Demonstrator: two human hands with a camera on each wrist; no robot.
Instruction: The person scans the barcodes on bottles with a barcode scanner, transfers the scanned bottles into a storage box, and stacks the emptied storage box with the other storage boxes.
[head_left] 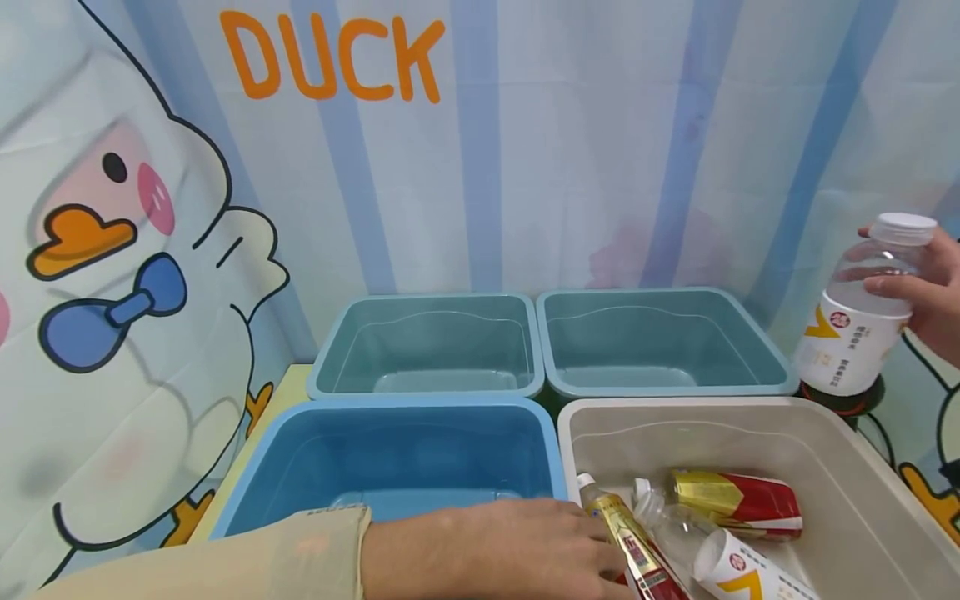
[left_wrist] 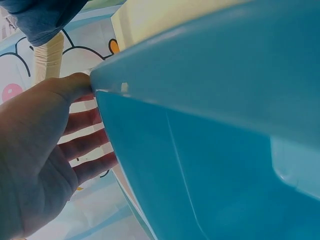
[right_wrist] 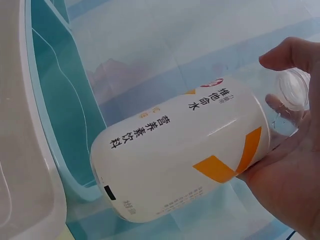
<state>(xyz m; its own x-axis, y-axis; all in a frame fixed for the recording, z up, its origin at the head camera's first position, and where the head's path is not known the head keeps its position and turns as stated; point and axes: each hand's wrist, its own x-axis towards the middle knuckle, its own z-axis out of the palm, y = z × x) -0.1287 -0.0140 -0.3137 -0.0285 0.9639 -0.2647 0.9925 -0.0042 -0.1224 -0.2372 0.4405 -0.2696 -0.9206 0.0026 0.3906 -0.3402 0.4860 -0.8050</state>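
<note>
At the right of the head view, my right hand [head_left: 926, 292] grips a clear plastic bottle [head_left: 851, 342] by its upper part. The bottle has a white cap and a white label with an orange mark; it leans slightly, beyond the beige bin [head_left: 847, 433]. In the right wrist view my thumb and fingers wrap around the bottle [right_wrist: 185, 150] near its neck. My left hand [head_left: 495, 550] lies low at the rims between the blue bin [head_left: 412, 433] and the beige one. Its fingers [left_wrist: 82, 145] are extended along the blue bin's corner, holding nothing.
Inside the beige bin lie a gold-and-red tube-like item [head_left: 633, 542], a red-and-gold can [head_left: 738, 504], a clear bottle [head_left: 675, 525] and a white-labelled one [head_left: 750, 575]. Two teal bins [head_left: 427, 387] stand behind. A duck-print curtain [head_left: 585, 150] hangs at the back.
</note>
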